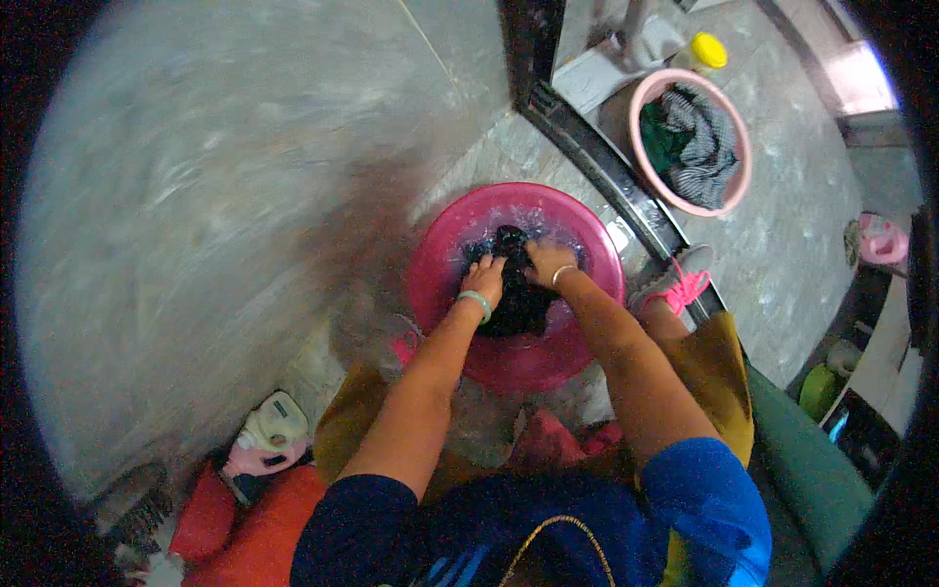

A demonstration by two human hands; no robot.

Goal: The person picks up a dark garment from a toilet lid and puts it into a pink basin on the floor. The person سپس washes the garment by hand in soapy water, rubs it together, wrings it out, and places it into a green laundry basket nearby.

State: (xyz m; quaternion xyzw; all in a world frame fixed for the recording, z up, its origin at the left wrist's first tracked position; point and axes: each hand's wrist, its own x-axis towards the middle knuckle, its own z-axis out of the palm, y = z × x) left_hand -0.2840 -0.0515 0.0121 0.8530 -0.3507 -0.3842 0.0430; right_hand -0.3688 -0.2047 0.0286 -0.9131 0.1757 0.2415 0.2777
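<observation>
A wet black cloth, its kind of garment not clear, lies bunched in a deep pink basin between my feet. Around it is sudsy water. My left hand, with a pale green bangle on the wrist, has its fingers bent onto the left side of the cloth. On the cloth's right side is my right hand, wearing a thin light bracelet, with its fingers curled into the fabric. Both hands grip the cloth, and their fingertips are partly hidden in its dark folds.
Beyond a dark raised door sill stands a pale pink basin holding striped and green clothes, beside a yellow-lidded container. A wall rises at left. A pale detergent jug stands at lower left, by a red item.
</observation>
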